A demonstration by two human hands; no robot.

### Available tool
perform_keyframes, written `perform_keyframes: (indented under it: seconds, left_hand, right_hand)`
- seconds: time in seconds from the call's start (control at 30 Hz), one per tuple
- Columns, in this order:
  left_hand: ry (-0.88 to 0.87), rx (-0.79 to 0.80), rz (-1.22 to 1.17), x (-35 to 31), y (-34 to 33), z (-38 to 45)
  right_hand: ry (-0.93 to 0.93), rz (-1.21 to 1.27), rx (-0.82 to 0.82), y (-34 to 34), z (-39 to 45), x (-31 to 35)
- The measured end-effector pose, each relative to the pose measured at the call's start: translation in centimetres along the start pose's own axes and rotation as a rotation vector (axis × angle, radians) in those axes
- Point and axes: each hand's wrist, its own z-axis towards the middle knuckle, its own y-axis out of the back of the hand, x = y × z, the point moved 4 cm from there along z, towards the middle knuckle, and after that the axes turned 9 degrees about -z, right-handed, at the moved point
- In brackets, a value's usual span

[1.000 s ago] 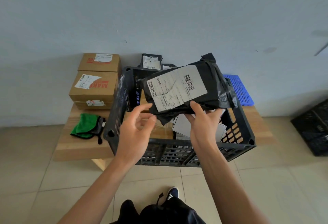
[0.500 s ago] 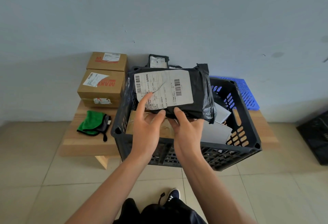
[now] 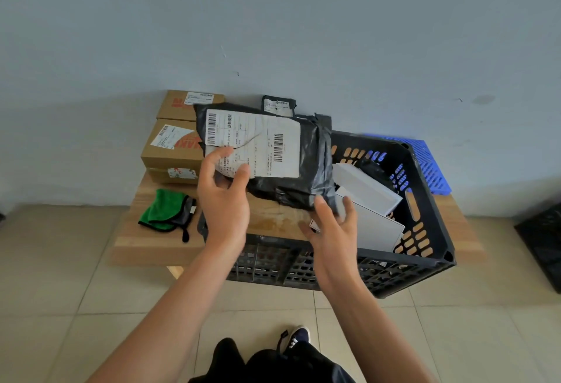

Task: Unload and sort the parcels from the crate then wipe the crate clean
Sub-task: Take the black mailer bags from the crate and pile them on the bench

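L hand (image 3: 223,200) pinches black poly-mailer parcel (image 3: 312,176) at label's lower-left corner, held above the black crate (image 3: 425,200) on counter (image 3: 145,246). R hand (image 3: 334,230) fingers spread, just under parcel's lower edge; contact unclear.

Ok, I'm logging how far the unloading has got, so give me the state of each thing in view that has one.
black mailer bag: lifted above the crate, label up
left hand: pinches the bag's near-left edge
right hand: fingers spread, by the bag's near-right corner, grip unclear
crate: on the table, white boxes inside
cardboard boxes: stacked, closed
green cloth: folded on the table, untouched
small black mailer: against the wall
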Motion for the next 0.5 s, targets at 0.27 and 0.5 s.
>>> perform_keyframes:
  seconds: [0.27,0.5]
  left_hand:
    - [-0.016,0.274,0.247,-0.7,0.8,2.5]
    - [0.047,0.366,0.146,-1.8,-0.7,2.6]
  right_hand:
    - [0.412,-0.578,0.046,1.7,1.4,3.6]
    - [0.566,-0.784,0.142,0.6,2.9,6.1]
